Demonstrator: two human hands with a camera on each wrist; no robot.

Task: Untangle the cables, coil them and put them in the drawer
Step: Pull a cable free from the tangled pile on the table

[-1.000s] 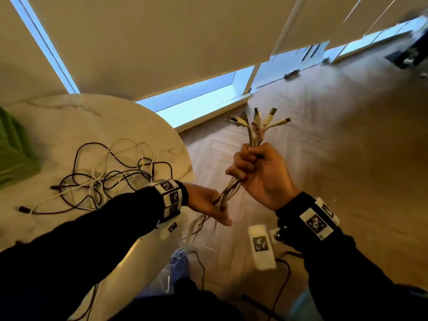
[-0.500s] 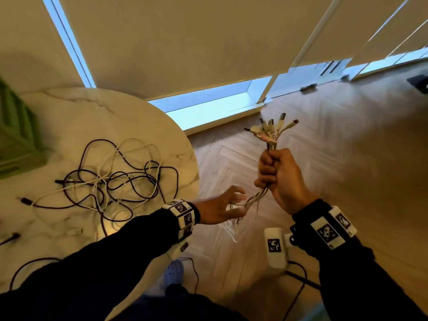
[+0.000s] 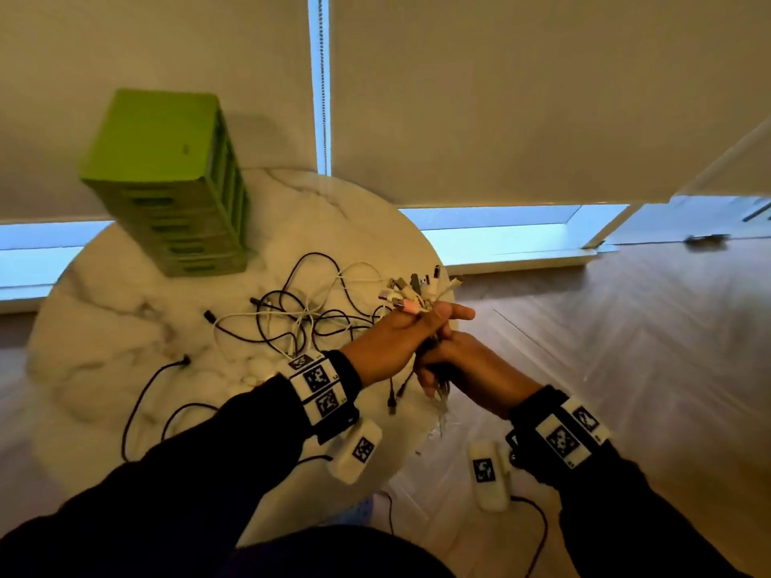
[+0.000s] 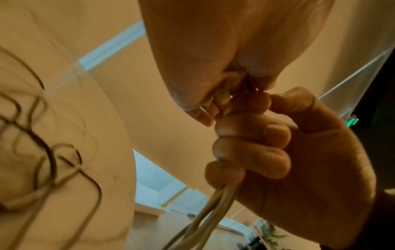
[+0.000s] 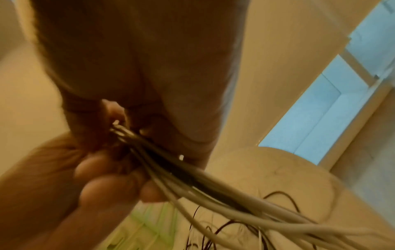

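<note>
Both hands' fingers [image 4: 252, 152] wrap the cable bundle [image 3: 411, 294].

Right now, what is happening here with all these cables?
A person holds a bundle of cables with both hands: the right hand grips it low, the left hand is around it just above. More tangled cables lie on the round table beside the green drawer unit. No drawer looks open yet.
</note>
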